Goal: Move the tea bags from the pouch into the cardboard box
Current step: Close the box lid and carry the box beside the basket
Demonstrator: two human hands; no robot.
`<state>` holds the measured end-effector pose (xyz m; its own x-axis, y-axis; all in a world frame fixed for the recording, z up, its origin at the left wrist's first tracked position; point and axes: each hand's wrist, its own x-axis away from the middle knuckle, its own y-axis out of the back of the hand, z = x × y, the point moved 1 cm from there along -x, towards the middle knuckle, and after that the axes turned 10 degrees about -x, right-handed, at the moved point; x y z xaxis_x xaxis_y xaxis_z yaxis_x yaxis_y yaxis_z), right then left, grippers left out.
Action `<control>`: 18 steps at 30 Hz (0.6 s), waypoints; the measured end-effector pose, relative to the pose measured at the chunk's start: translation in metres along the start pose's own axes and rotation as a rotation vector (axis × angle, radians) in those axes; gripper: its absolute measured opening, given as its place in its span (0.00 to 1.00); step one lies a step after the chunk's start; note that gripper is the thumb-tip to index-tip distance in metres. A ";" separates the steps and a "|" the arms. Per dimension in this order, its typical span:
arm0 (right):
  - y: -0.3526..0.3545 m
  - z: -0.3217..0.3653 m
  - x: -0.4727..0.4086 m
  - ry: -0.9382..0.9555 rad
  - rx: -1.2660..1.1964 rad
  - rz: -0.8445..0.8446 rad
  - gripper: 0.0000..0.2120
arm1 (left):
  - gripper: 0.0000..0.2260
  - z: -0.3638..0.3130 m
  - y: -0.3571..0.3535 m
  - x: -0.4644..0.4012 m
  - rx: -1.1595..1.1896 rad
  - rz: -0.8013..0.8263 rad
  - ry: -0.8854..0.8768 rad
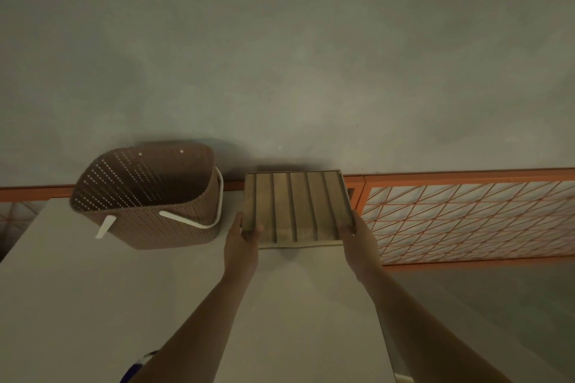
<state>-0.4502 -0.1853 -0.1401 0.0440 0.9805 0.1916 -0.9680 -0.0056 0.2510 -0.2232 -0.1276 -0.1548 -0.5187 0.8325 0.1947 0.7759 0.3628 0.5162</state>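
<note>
Both hands hold the cardboard box (pixel 294 208) by its near corners. The left hand (pixel 242 238) is at the near left corner, its thumb curled over the rim onto the inside and the rest of the fingers hidden underneath or behind the side. The right hand (pixel 357 235) takes the near right corner the same way, fingers wrapped round the edge. Both forearms reach up from the bottom of the view, a little spread, to meet the box.

The box is a flat, shallow tray of a thing, brownish, split inside by upright dividers into long narrow slots running away from the person. The slots look bare, though the light is dim and the far ends are hard to read. The box sits at the far edge of the table (pixel 93 305), a pale plain top; whether it rests fully on the surface or is lifted slightly I cannot tell, but a pale strip shows just under its near edge.

Just to the left of the box, near but not touching it, is a brown perforated basket (pixel 146 196) with white handles, tipped so its open mouth faces the viewer. Its inside is dark.

Behind the table is a grey wall (pixel 280 56). Low along it runs an orange band, and to the right a panel (pixel 466 221) of white tiles crossed by orange diagonal lines.
</note>
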 end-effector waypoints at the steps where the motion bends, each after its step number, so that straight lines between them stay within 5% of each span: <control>1: 0.000 -0.001 -0.002 0.001 0.013 0.006 0.21 | 0.32 -0.004 0.001 0.001 0.001 0.005 -0.004; 3: 0.000 -0.002 -0.006 0.009 0.032 0.017 0.20 | 0.26 -0.010 0.001 0.002 0.008 0.012 -0.003; 18: -0.006 -0.003 -0.022 0.009 0.017 0.047 0.20 | 0.27 0.000 -0.005 -0.015 -0.047 -0.023 -0.045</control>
<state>-0.4467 -0.2058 -0.1489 -0.0038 0.9807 0.1956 -0.9645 -0.0553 0.2584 -0.2197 -0.1422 -0.1602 -0.5186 0.8427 0.1447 0.7454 0.3627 0.5593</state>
